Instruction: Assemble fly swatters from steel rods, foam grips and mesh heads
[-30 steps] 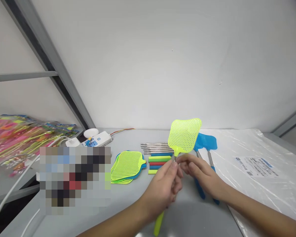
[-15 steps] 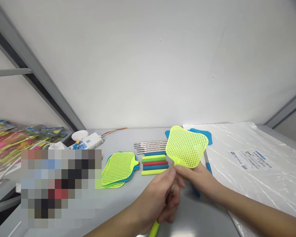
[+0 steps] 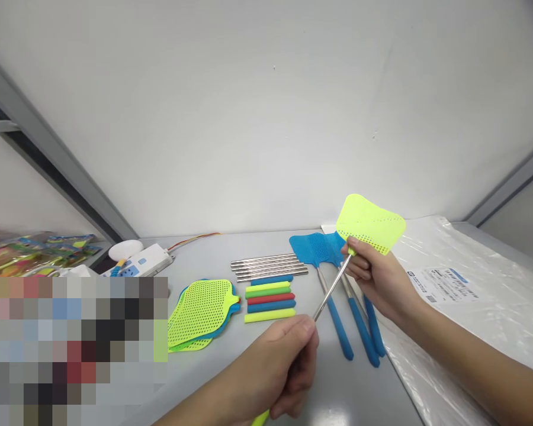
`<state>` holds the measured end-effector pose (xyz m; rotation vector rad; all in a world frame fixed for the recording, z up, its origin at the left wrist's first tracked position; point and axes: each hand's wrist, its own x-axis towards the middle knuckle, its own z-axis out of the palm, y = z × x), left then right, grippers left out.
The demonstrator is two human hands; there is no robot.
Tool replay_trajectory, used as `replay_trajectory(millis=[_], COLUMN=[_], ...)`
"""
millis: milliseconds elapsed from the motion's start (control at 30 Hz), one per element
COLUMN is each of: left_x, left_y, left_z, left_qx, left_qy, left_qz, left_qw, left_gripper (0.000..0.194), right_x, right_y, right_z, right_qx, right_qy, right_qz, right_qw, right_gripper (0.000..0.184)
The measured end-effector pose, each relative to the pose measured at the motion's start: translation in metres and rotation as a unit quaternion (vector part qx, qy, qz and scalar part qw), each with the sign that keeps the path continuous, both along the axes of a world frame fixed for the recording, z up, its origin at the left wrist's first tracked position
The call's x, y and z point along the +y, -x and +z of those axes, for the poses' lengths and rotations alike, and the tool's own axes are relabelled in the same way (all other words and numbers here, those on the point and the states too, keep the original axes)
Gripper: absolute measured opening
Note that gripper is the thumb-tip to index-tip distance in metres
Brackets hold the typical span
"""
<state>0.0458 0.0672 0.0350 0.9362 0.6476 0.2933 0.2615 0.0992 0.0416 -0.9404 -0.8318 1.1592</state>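
My right hand (image 3: 375,275) pinches the neck of a yellow-green fly swatter head (image 3: 370,223), held up and to the right. A thin metal rod (image 3: 332,287) runs from it down to my left hand (image 3: 281,368), which is closed round the swatter's green handle (image 3: 260,419). The rod is drawn out long between the two hands. Just beneath lie assembled blue fly swatters (image 3: 337,290) on the grey table (image 3: 213,367).
Loose swatter heads (image 3: 201,307) are stacked left of centre. Coloured handle sleeves (image 3: 270,297) and bare metal rods (image 3: 269,266) lie behind them. A power strip (image 3: 140,263) sits at back left, clear plastic bags (image 3: 462,296) on the right, coloured packets (image 3: 35,251) far left.
My hands have pulled apart: the right one carried the swatter head up and to the right, and the metal rod now shows stretched between the hands. The view shifted left.
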Motion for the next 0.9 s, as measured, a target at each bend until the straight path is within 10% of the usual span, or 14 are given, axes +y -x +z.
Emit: replay_trajectory(millis=[233,500,733,900], left_x=[0.000,0.014,0.014,0.025], left_y=[0.004,0.011,0.013,0.022], left_z=[0.004,0.009,0.009,0.013], left_qx=[-0.042,-0.036,-0.048,-0.012], left_qy=[0.021,0.016,0.007,-0.024], left_qz=[-0.011,-0.044,-0.048,-0.071], left_qw=[0.999,0.998,0.998,0.997], left_gripper=[0.036,0.032,0.034,0.038], right_x=[-0.023,0.003,-0.023,-0.005], right_y=[0.022,-0.013,0.019,-0.009], right_z=[-0.015,0.003,-0.014,0.004], right_qx=[-0.119,-0.027,-0.119,-0.046], right_qy=[0.027,-0.032,0.009,-0.017], right_qz=[0.163,-0.020,0.147,0.012], right_qw=[0.979,0.999,0.982,0.999], right_gripper=[0.035,0.035,0.032,0.030])
